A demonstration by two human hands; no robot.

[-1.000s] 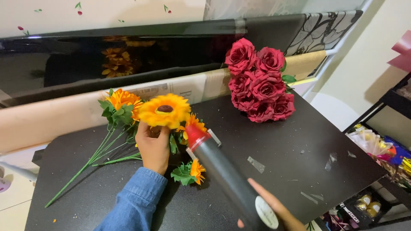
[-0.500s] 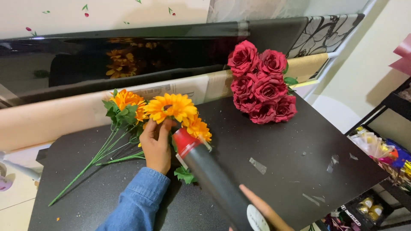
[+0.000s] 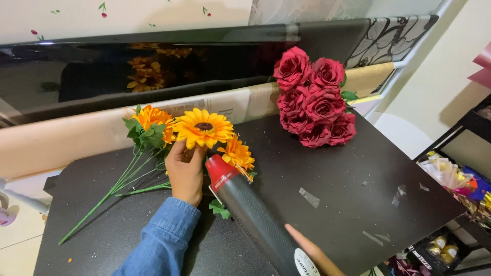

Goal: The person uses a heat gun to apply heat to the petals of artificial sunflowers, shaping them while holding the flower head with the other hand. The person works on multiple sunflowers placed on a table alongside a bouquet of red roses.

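Black and matte, the surface point(image 3: 327, 168) fills most of the view, flecked with scraps of clear tape point(image 3: 309, 197) and small bits of debris. Behind it stands a glossy dark panel point(image 3: 128, 66) that mirrors the yellow blooms, and a long roll of tan paper point(image 3: 61, 138) lies along the back edge.

Toward the back right, a bunch of red roses point(image 3: 315, 98) rests on the surface, heads packed together, well apart from both hands.

A dark cylindrical tool with a red nozzle point(image 3: 245, 209) slants across the middle, its red tip touching or just beside the orange flower point(image 3: 236, 153). The right hand point(image 3: 313, 254) holds the tool's lower end near the bottom edge; only part of the hand shows, so how far its fingers wrap around cannot be told.

The left hand point(image 3: 186, 171), in a blue denim sleeve point(image 3: 161, 243), has its fingers closed around the stem just beneath the sunflower point(image 3: 204, 128), holding the bloom up facing the camera. Left of it lie more orange blooms point(image 3: 151, 118) with green leaves, their long green stems point(image 3: 105, 197) trailing toward the front left corner.
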